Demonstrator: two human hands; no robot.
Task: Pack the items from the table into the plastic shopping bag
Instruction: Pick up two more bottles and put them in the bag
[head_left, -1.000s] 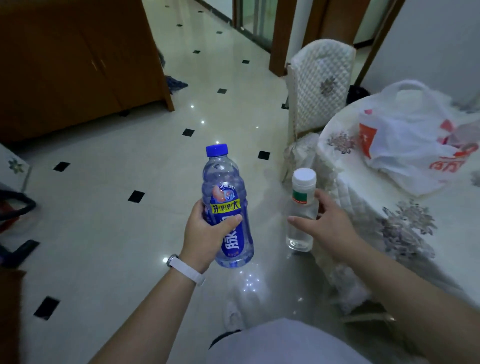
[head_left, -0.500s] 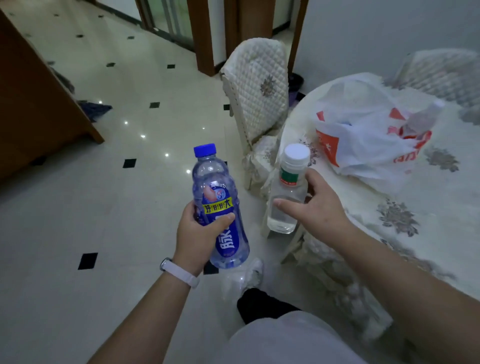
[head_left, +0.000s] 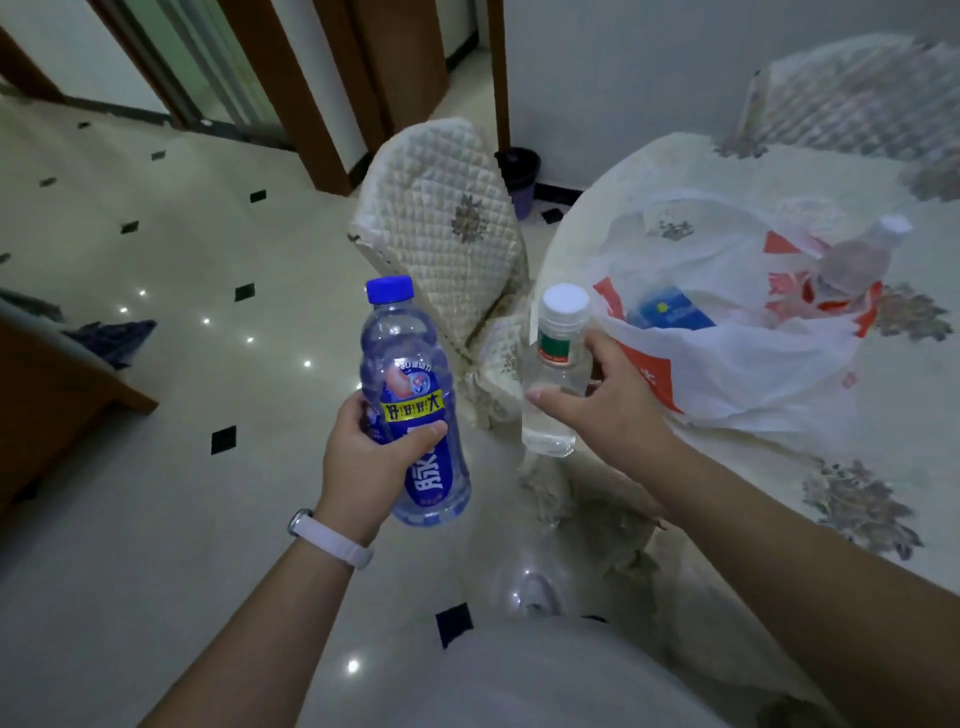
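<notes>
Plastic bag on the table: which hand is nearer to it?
Right. The right hand, holding the clear bottle, is right beside the plastic bag. The left hand, holding the blue bottle, is farther left, over the floor.

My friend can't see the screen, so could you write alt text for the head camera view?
A person's left hand holds a blue-capped bottle and the right hand a clear white-capped bottle, both upright beside a cloth-covered table. On it lies an open white plastic bag, something blue showing inside.
</notes>
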